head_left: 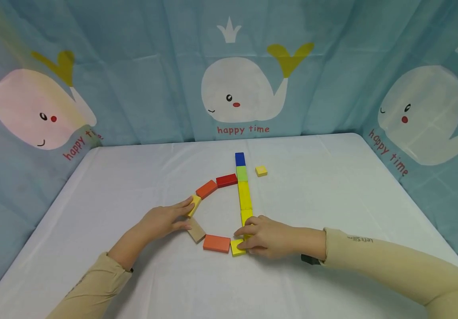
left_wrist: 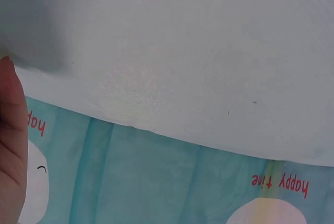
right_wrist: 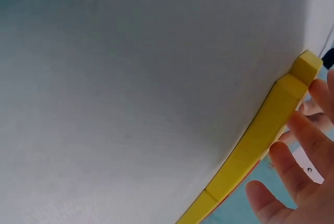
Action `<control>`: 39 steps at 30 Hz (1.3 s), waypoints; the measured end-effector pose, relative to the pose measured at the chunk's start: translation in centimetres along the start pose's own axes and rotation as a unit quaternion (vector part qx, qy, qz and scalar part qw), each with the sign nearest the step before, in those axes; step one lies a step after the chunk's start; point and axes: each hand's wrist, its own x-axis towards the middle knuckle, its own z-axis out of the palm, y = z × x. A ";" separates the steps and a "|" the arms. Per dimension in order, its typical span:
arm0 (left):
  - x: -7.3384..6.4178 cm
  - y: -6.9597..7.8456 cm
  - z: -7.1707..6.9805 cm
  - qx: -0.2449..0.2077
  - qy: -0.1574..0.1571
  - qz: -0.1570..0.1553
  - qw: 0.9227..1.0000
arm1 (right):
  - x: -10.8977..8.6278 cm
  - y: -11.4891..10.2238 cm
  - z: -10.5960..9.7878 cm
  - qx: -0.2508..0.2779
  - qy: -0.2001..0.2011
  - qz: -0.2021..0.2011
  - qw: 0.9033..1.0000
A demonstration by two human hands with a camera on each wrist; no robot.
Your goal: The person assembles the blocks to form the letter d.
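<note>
Wooden blocks lie end to end on the white table in a half ring closed by a straight row. My left hand (head_left: 160, 223) touches the pale yellow block (head_left: 195, 204) with its fingers, the thumb by the tan block (head_left: 196, 230). At the row's near end, my right hand (head_left: 270, 237) rests its fingertips on the small yellow block (head_left: 237, 247) and beside the long yellow block (right_wrist: 261, 130); in the right wrist view its fingers look spread and loosely bent. The left wrist view shows only that hand's edge, its fingertips out of frame.
Along the ring lie a red block (head_left: 227, 180), an orange block (head_left: 207, 189) and an orange-red block (head_left: 216, 243). Green (head_left: 242, 173) and blue (head_left: 239, 159) blocks top the row. A loose pale yellow block (head_left: 261, 171) sits to its right. A whale-print curtain (head_left: 141, 97) surrounds the table.
</note>
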 end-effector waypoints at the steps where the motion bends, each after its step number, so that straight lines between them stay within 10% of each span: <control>1: 0.0 0.0 0.0 -0.001 0.000 -0.001 1.000 | 0.0 0.0 0.0 -0.001 0.001 0.000 1.000; 10: -0.1 -0.1 0.0 -0.002 0.003 0.001 1.000 | 0.1 0.0 -0.1 0.009 -0.005 0.007 1.000; 14: -0.1 -0.1 -0.1 -0.002 0.003 0.003 1.000 | 0.2 1.0 -1.0 0.068 0.002 0.088 0.994; 20: 0.0 0.0 -0.4 -0.001 0.006 0.001 1.000 | 0.2 7.4 -3.0 0.168 0.089 0.318 0.929; 24: 0.0 0.0 -0.4 -0.004 -0.001 -0.002 1.000 | 0.4 11.6 -2.9 0.202 0.066 0.396 0.893; 39: -0.2 0.0 0.1 -0.017 -0.002 -0.009 1.000 | 1.8 17.0 -2.6 0.255 0.052 0.424 0.867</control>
